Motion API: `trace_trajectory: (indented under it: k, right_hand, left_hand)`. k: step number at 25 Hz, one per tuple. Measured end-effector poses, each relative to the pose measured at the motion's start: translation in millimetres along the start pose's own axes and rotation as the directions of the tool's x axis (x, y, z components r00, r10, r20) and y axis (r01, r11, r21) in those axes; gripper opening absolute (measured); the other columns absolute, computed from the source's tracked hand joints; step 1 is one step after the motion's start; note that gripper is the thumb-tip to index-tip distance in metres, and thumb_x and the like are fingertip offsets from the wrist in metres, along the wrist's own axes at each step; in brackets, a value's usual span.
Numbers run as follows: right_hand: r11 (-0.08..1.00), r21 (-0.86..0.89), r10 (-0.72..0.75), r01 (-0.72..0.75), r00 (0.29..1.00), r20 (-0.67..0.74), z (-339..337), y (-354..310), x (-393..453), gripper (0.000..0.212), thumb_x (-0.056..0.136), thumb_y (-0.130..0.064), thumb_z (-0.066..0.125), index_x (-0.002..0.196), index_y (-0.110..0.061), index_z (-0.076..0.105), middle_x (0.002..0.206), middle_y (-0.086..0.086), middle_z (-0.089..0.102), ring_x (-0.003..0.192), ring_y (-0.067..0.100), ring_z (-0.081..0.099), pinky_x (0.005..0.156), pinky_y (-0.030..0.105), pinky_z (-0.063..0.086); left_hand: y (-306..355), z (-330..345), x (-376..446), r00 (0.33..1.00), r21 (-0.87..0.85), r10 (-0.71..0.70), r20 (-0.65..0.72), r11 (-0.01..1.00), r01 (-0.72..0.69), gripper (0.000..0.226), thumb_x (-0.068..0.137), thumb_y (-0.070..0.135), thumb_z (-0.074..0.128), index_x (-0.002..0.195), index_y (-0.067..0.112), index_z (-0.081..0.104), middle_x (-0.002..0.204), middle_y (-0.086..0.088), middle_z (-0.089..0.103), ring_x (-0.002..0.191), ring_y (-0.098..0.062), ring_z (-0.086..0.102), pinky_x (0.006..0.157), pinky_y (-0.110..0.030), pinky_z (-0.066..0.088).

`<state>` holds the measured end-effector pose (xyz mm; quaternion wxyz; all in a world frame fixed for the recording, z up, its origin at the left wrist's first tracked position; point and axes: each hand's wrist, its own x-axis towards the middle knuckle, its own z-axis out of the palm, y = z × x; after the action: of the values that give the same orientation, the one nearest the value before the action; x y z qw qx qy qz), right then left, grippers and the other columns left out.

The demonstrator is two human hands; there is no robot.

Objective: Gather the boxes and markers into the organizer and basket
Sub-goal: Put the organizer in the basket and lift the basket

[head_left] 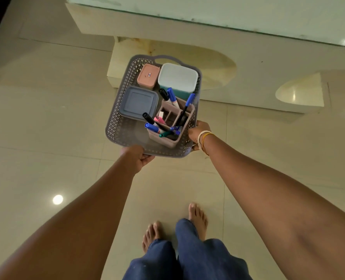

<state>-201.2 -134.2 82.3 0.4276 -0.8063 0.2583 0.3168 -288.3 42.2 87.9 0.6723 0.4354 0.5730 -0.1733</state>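
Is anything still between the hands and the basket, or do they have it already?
Nothing visible does. The left hand grips the basket's near rim and the right hand grips its right rim. The three boxes and the organizer with markers sit inside it, held above the floor.

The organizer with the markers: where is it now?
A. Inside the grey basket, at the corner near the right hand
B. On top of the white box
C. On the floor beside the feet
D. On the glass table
A: the organizer stands inside the basket, in the near corner by the right hand, while the left hand grips the near rim.
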Motion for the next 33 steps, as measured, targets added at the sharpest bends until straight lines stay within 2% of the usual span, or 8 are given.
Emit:
trace_trajectory:
  k: [4, 9, 15, 17, 20, 25, 30, 33]
  right_hand:
    - [0.997, -0.043, -0.060, 0.059, 0.998, -0.011, 13, -6, 115, 0.033, 0.070, -0.015, 0.063, 0.102, -0.006, 0.068, 0.099, 0.021, 0.071, 0.089, 0.043, 0.069, 0.076, 0.055, 0.058]
    - [0.991, 0.106, -0.073, 0.078, 0.996, -0.049, 17, -38, 187, 0.035, 0.070, -0.013, 0.061, 0.103, -0.006, 0.067, 0.097, 0.022, 0.070, 0.086, 0.042, 0.069, 0.069, 0.060, 0.057]
    - [0.981, 0.152, -0.102, 0.120, 0.987, -0.121, 16, -83, 244, 0.046, 0.086, -0.027, 0.064, 0.124, -0.002, 0.057, 0.123, 0.017, 0.064, 0.109, 0.034, 0.063, 0.096, 0.038, 0.051]
    - [0.985, 0.108, -0.121, 0.135, 0.984, -0.128, 15, -92, 259, 0.048, 0.092, -0.030, 0.058, 0.129, -0.001, 0.053, 0.126, 0.015, 0.061, 0.108, 0.030, 0.061, 0.090, 0.027, 0.046]
    - [0.976, 0.140, -0.160, 0.169, 0.984, -0.073, 12, -103, 288, 0.045, 0.093, -0.025, 0.057, 0.131, -0.002, 0.051, 0.129, 0.014, 0.059, 0.114, 0.031, 0.059, 0.093, 0.035, 0.049]
    - [0.933, 0.270, -0.172, 0.238, 0.953, -0.248, 5, -112, 367, 0.037, 0.071, -0.013, 0.062, 0.107, -0.006, 0.067, 0.105, 0.016, 0.072, 0.093, 0.038, 0.069, 0.085, 0.050, 0.056]
    - [0.898, 0.207, -0.273, 0.388, 0.861, -0.428, 13, -110, 315, 0.028, 0.086, -0.030, 0.066, 0.104, -0.011, 0.074, 0.107, 0.008, 0.073, 0.103, 0.033, 0.066, 0.094, 0.035, 0.052]
    - [0.806, 0.371, -0.268, 0.461, 0.844, -0.466, 20, -110, 324, 0.025, 0.082, -0.028, 0.071, 0.102, -0.013, 0.076, 0.100, 0.010, 0.075, 0.095, 0.034, 0.068, 0.090, 0.043, 0.056]
  left_hand:
    - [19, 43, 74, 0.997, 0.000, 0.045, 0.065, 0.999, -0.045, 0.036, 0.097, -0.004, 0.040, 0.132, 0.001, 0.047, 0.092, -0.017, 0.065, 0.077, -0.024, 0.065, 0.069, -0.034, 0.055]
    - [57, 88, 151, 0.986, 0.038, 0.144, 0.081, 0.988, -0.148, 0.029, 0.098, 0.000, 0.043, 0.125, 0.000, 0.050, 0.090, -0.017, 0.065, 0.072, -0.026, 0.067, 0.042, -0.031, 0.056]
    - [93, 132, 193, 0.960, 0.054, 0.257, 0.112, 0.963, -0.264, 0.029, 0.097, 0.007, 0.046, 0.125, 0.000, 0.052, 0.103, -0.018, 0.064, 0.076, -0.028, 0.067, 0.048, -0.033, 0.058]
    - [101, 142, 205, 0.950, 0.030, 0.286, 0.128, 0.956, -0.292, 0.030, 0.097, 0.007, 0.046, 0.126, 0.000, 0.048, 0.106, -0.019, 0.063, 0.093, -0.032, 0.069, 0.061, -0.033, 0.059]
    - [110, 152, 215, 0.924, -0.050, 0.351, 0.151, 0.937, -0.347, 0.029, 0.095, 0.012, 0.053, 0.121, 0.000, 0.050, 0.093, -0.015, 0.063, 0.099, -0.031, 0.069, 0.074, -0.035, 0.059]
    - [119, 168, 226, 0.883, -0.271, 0.426, 0.199, 0.889, -0.368, 0.039, 0.088, 0.023, 0.067, 0.120, 0.005, 0.053, 0.100, -0.016, 0.069, 0.088, -0.026, 0.071, 0.063, -0.030, 0.061]
    - [111, 190, 236, 0.822, -0.418, 0.480, 0.307, 0.843, -0.337, 0.037, 0.095, 0.016, 0.057, 0.129, 0.003, 0.047, 0.115, -0.016, 0.066, 0.107, -0.028, 0.066, 0.086, -0.036, 0.057]
    - [115, 192, 246, 0.762, -0.470, 0.524, 0.381, 0.819, -0.329, 0.037, 0.096, 0.010, 0.054, 0.130, -0.002, 0.047, 0.105, -0.017, 0.068, 0.094, -0.026, 0.069, 0.067, -0.031, 0.061]
